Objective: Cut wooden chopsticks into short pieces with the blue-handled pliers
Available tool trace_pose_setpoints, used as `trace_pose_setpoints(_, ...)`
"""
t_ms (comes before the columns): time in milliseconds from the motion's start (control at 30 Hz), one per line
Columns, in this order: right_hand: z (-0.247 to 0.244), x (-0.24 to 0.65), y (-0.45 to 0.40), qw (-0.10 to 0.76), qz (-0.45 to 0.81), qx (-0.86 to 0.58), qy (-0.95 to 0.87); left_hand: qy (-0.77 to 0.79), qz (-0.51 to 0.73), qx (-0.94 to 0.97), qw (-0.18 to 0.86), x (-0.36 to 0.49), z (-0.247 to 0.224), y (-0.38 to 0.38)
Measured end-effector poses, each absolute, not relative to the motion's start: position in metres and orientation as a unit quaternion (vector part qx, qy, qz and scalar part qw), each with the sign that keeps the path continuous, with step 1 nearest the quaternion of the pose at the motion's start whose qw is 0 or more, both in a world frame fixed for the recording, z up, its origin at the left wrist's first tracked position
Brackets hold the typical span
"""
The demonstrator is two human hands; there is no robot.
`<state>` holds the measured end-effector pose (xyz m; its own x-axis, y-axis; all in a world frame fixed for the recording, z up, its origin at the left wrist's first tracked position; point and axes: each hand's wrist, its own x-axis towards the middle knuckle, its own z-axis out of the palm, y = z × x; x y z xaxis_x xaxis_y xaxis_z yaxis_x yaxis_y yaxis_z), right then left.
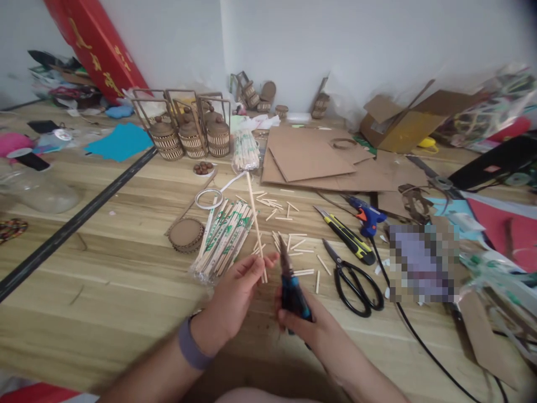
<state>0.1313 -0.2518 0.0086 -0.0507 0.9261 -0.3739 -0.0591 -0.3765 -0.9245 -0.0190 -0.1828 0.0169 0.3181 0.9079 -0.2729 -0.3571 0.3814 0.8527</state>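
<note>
Left hand [235, 292] pinches wooden stick [255, 224] near lower end | right hand [311, 330] wraps pliers [292, 291], tips blurred, perhaps together | stick probably light, stiff, snappable; hold low

The left hand [241, 288] holds a thin wooden stick [254, 218] between its fingers, and the stick points up and away over the bench [126, 319]. The right hand [314, 326] grips the pliers [291, 288] by their dark handles; their tip is near the stick, but apart from it. Many short wooden pieces [323, 265] lie scattered beyond the hands. On the left of these there is a bundle of sticks [226, 240] with green print. On the right lie black-handled scissors [361, 288], a yellow-black cutter knife [349, 235] and a blue glue gun [369, 218].
</note>
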Motion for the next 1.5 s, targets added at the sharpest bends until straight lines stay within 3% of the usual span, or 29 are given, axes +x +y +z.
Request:
trace_pose_setpoints(100,0.006,0.133,-0.248,0.422,0.470,-0.616,-0.470,0.415,0.436,0.318,0.733,-0.015,0.016,-0.185)
trace_pose_setpoints(200,0.012,0.131,-0.245,0.405,0.411,-0.649,-0.496,0.424,0.398,0.311,0.752,-0.012,0.016,-0.191)
trace_pose_setpoints(500,0.009,0.126,-0.248,0.393,0.290,-0.677,-0.551,0.420,0.338,0.377,0.753,-0.006,0.007,-0.206)
trace_pose_setpoints(700,0.007,0.130,-0.248,0.392,0.287,-0.664,-0.568,0.400,0.318,0.421,0.749,-0.006,0.011,-0.205)
trace_pose_setpoints(867,0.007,0.130,-0.248,0.388,0.327,-0.670,-0.542,0.383,0.319,0.431,0.752,-0.007,0.011,-0.205)
trace_pose_setpoints(1033,0.026,0.139,-0.255,0.377,0.477,-0.616,-0.501,0.362,0.295,0.457,0.757,-0.012,0.016,-0.200)
trace_pose_setpoints(1300,0.062,0.197,-0.286,0.208,0.604,-0.647,-0.416,0.339,0.202,0.480,0.784,-0.021,0.026,-0.197)
trace_pose_setpoints(1500,0.068,0.208,-0.289,0.155,0.652,-0.631,-0.390,0.298,0.134,0.483,0.812,-0.023,0.022,-0.200)
